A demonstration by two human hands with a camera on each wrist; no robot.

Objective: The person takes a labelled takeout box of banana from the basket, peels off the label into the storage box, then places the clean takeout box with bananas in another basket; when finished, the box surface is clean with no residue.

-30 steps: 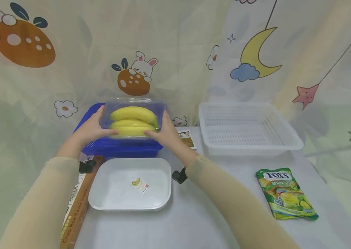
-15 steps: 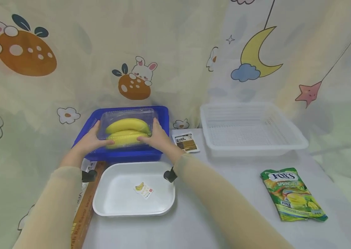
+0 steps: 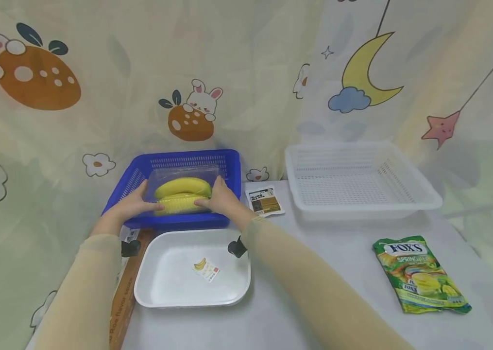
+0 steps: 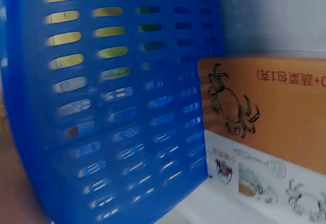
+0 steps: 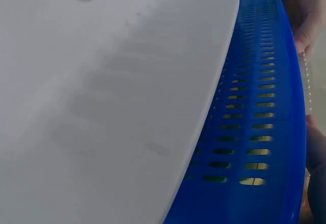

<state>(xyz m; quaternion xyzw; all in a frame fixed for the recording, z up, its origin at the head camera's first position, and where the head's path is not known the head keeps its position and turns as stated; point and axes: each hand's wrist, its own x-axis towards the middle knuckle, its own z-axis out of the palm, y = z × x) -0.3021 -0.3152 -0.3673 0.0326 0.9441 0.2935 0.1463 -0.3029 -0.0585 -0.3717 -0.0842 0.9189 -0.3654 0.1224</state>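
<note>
A clear plastic box (image 3: pixel 187 171) with yellow bananas (image 3: pixel 183 186) in it is down inside the blue basket (image 3: pixel 180 222), its top near rim height. My left hand (image 3: pixel 131 204) holds the box's left end, thumb along the front. On the right end, my right hand (image 3: pixel 224 200) grips it the same way. The left wrist view is filled by the basket's slotted wall (image 4: pixel 127 152), with yellow showing through the upper slots. Beyond the basket's rim in the right wrist view, parts of both hands appear at the box's edge.
A white tray (image 3: pixel 163 287) with a banana sticker (image 3: pixel 206 270) stands in front of the basket, an orange-brown carton (image 3: pixel 126 296) to its left. Rightward are a small sachet (image 3: pixel 265 201), a white basket (image 3: pixel 362 210) and a green FOX'S candy bag (image 3: pixel 421 274).
Both hands have lowered the box of bananas from above the blue basket's rim down into it. The head view has shifted slightly.
</note>
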